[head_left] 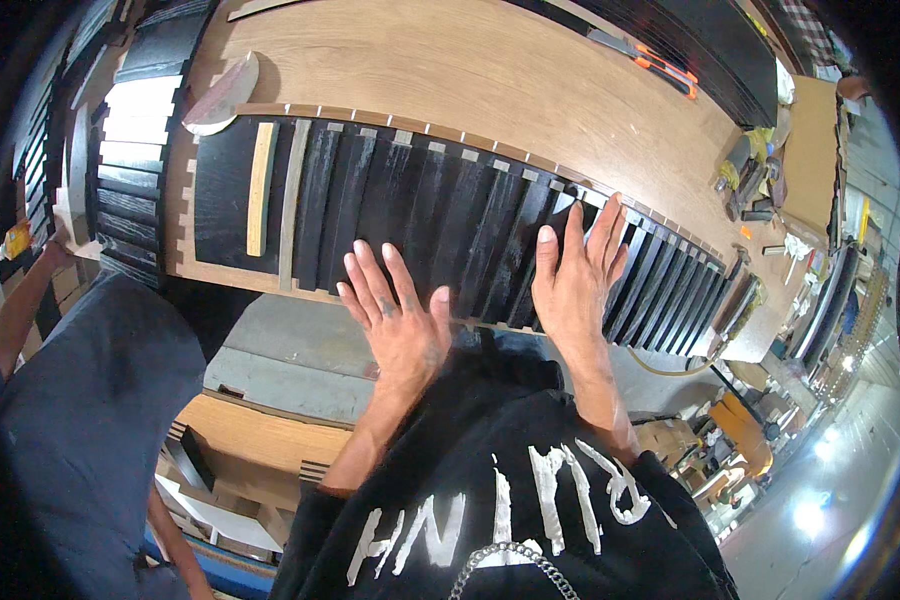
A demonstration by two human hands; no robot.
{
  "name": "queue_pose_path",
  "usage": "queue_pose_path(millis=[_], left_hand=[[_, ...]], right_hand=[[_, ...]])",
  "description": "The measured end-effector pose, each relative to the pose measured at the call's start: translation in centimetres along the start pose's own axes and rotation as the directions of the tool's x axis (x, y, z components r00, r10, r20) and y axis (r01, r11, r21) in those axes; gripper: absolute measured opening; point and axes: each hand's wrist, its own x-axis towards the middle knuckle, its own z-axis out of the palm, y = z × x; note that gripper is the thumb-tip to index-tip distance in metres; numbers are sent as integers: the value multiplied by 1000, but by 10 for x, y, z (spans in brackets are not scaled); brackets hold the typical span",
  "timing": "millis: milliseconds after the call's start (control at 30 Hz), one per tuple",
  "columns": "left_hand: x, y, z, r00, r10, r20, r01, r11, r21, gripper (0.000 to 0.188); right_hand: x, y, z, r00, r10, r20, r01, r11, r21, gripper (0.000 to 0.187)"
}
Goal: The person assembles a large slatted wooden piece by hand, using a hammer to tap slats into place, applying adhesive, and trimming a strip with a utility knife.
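A long black slatted panel [400,205] lies across the workbench in front of me, its slats running away from my body. My left hand [398,318] rests palm down at the panel's near edge, fingers spread, with nothing in it. Farther right, my right hand [576,275] lies over the slats with its fingers stretched toward the far edge. A brown strip with evenly spaced white marks [445,131] runs along that far edge. Near the panel's left end lie a pale wooden strip [261,190] and a grey strip [293,205]. What lies under my palms is hidden.
Beyond the panel is the wooden benchtop [400,60]. An orange-handled cutting tool [665,70] lies at the back right. A flat rounded piece [222,95] sits at the left, beside another slatted panel [135,150]. A co-worker [100,380] stands at left. A hammer [735,266] lies at right.
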Motion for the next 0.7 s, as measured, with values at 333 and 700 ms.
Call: queue_pose_path(millis=[333,700], left_hand=[[-2,1,-3,1000,-6,29,8,998,-68,72],[-17,-9,-14,995,38,95,-26,993,-119,63]], right_hand=[[-27,-26,-9,998,-64,1,64,992,110,56],[-29,-59,-5,917,-376,133,379,925,2,50]])
